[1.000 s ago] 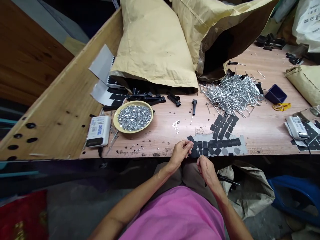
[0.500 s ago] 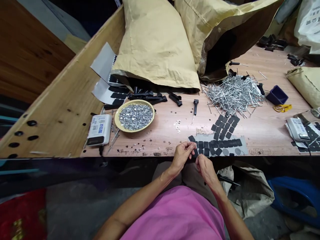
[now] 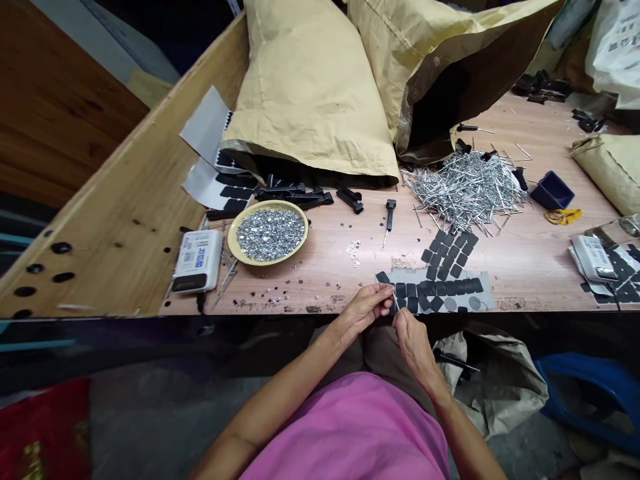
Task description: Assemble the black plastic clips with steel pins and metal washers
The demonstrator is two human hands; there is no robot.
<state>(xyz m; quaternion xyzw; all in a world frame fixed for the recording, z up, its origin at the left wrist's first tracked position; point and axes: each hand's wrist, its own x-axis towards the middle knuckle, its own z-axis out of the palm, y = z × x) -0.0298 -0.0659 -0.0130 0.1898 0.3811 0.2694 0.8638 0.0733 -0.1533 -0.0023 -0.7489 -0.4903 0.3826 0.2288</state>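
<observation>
My left hand [image 3: 364, 305] and my right hand [image 3: 410, 333] meet at the near edge of the wooden table [image 3: 525, 260]. Both are pinched closed around a thin metal pin [image 3: 395, 303] held between their fingertips. What else the fingers hold is too small to tell. Just beyond the fingertips lies a grey backing sheet with black pads [image 3: 440, 290]. Farther back lies a heap of metal pins [image 3: 465, 187]. A yellow dish of small silver nuts [image 3: 267, 232] sits to the left.
Two big brown paper sacks [image 3: 320, 87] lie across the back of the table, with black plastic parts [image 3: 300, 195] at their mouths. A white box [image 3: 196, 261], a blue tray [image 3: 551, 191] and a small cluster of nuts [image 3: 353, 252] are also on the table.
The hands have stayed together at the table edge. The left fingers shifted slightly right over the pad sheet and the thin pin now shows between the fingertips.
</observation>
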